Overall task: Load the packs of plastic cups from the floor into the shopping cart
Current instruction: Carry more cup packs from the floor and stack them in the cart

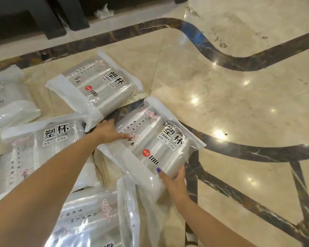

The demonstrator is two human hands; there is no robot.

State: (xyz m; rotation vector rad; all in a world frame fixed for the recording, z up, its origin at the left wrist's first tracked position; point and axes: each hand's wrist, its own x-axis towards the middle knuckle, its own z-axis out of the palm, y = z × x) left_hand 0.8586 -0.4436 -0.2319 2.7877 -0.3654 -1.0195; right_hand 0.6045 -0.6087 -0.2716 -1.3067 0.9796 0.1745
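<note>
The far-left pack of plastic cups (2, 97) runs off the left edge; the nearest pack (89, 221) is cut by the bottom edge; the left hand's (109, 131) fingertips disappear under the held pack (155, 145); its small print is illegible.

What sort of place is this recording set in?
Probably an indoor hall or lobby rather than a shop aisle: a polished marble floor with curved dark inlay bands, dark furniture legs at the top, and cup packs lying loose on the floor.

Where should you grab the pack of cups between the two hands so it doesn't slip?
Grip the pack of cups at its two short ends, one hand from each side, as the left hand and right hand do. It is long, bulky and wrapped in slippery film.
</note>
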